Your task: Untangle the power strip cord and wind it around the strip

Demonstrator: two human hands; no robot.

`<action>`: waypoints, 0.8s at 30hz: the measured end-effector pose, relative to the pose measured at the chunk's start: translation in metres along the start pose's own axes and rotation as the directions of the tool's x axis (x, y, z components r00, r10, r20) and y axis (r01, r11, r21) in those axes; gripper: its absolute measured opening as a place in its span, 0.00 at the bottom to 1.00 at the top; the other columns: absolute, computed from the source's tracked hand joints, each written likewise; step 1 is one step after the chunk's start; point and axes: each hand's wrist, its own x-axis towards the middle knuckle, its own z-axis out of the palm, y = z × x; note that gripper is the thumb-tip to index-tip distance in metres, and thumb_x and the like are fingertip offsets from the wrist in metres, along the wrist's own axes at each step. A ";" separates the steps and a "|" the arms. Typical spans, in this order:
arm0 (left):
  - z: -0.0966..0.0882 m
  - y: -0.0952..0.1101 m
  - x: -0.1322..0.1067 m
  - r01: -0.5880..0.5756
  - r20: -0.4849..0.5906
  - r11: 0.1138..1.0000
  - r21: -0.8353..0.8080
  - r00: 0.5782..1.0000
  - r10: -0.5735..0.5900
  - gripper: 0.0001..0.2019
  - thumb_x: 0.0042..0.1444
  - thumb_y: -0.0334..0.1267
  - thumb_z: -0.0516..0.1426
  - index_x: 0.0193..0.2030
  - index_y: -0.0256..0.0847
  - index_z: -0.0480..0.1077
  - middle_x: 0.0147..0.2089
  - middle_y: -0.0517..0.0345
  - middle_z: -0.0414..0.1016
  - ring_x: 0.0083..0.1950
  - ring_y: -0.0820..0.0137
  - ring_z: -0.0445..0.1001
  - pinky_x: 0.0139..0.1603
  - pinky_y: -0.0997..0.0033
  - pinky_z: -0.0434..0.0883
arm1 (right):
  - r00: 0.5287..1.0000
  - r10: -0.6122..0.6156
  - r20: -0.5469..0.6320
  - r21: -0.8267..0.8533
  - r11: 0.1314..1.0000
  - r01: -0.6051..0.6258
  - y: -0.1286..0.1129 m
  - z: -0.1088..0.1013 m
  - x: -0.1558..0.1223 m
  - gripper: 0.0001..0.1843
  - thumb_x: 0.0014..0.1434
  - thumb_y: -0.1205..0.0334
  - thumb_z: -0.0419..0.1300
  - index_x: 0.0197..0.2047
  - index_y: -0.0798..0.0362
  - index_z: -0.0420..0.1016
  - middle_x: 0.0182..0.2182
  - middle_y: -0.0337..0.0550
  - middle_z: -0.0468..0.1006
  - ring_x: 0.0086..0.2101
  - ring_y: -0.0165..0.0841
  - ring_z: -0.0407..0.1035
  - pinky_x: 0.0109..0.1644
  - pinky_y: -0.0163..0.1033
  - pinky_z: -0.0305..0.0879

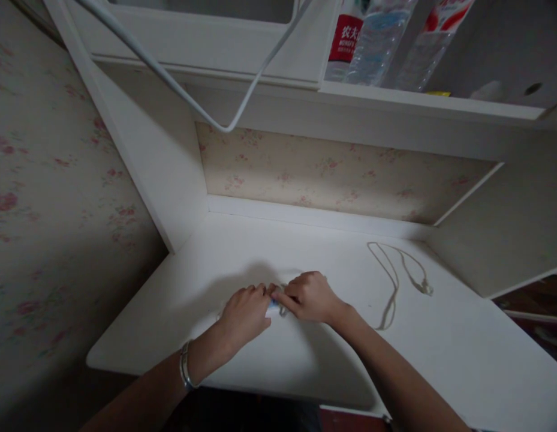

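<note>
Close together over the white desk (300, 351), both my hands are at a small blue-and-white object (273, 303), mostly covered by my fingers, so its kind does not show. A pale cord (283, 311) lies against it between the hands. My left hand (244, 315), with a silver bracelet on the wrist, is closed over the object from the left. My right hand (312, 296) is curled closed, its thumb pointing to the left fingertips, and appears to grip the cord. Farther right, a loose pale cord (395, 282) with a knotted end lies in loops on the desktop.
A white cable (226, 128) hangs in a bend above the desk. Overhead, a shelf (431, 103) holds several plastic bottles (379, 39). White side panels enclose the desk, with flowered wallpaper (305, 171) behind. The desk's front edge is near my body.
</note>
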 end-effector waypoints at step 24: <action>-0.063 0.017 -0.021 -0.313 -0.028 0.942 -0.124 0.950 0.312 0.24 0.52 0.39 0.57 0.55 0.42 0.59 0.50 0.53 0.72 0.49 0.59 0.72 0.50 0.58 0.70 | 0.818 0.523 0.239 0.885 0.230 -0.405 0.025 0.049 0.009 0.35 0.53 0.31 0.51 0.15 0.55 0.66 0.11 0.34 0.59 0.16 0.24 0.52 0.23 0.34 0.50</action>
